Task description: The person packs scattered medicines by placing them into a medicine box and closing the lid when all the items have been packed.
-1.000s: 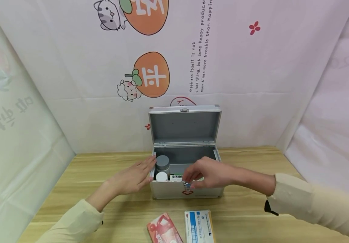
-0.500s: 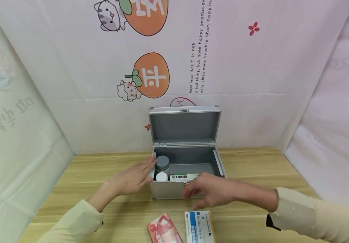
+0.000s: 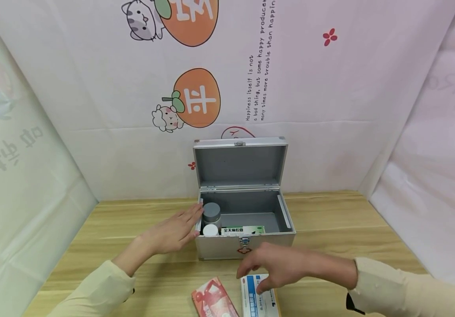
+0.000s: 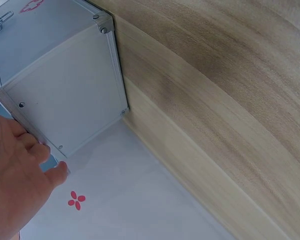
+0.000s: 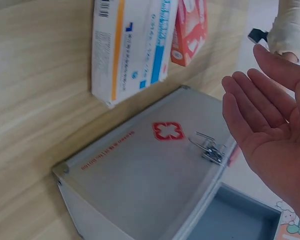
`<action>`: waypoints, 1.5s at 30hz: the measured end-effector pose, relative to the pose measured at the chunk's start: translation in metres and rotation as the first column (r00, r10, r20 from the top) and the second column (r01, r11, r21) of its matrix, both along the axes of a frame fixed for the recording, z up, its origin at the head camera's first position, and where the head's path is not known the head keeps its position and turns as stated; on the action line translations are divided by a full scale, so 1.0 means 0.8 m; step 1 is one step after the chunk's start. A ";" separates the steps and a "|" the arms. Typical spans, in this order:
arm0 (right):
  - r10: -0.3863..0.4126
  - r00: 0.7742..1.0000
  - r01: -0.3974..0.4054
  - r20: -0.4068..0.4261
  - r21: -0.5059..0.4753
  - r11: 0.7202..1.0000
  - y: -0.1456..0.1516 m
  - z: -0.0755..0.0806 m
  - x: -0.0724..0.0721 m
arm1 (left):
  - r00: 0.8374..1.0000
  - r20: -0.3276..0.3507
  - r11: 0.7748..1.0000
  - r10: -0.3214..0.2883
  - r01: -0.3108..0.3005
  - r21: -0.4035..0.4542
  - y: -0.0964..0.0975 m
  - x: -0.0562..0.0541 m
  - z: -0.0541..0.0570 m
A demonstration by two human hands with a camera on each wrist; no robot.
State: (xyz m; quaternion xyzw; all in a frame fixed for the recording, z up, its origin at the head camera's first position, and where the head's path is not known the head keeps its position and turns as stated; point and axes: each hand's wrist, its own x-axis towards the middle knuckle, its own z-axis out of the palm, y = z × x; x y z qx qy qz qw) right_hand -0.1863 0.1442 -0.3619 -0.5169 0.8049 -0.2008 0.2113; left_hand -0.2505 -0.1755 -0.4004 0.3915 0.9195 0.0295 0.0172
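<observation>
Head: the blue-and-white rectangular cardboard carton (image 3: 256, 304) is overhung by the wide right grip (image 3: 276, 264). Left wrist: the boxy silver metal case (image 4: 65, 85) is touched by the extended left grip (image 4: 20, 172). Right wrist: carton is shown near the case.

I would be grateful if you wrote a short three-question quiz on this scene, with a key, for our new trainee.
1. True or false: the left hand is at the left edge of the metal case.
2. In the head view, which thing does the thumb of the right hand overlap?
3. Choose one: where does the grey-capped bottle stand?
A) In front of the case
B) Inside the case, toward its left end
C) Behind the case

Key:
1. True.
2. The blue-and-white box.
3. B.
</observation>
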 end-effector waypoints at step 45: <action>0.507 0.750 -0.347 -0.425 0.399 0.848 -0.026 -0.079 0.001 | 1.000 0.012 1.000 0.011 -0.011 0.001 0.000 -0.002 -0.002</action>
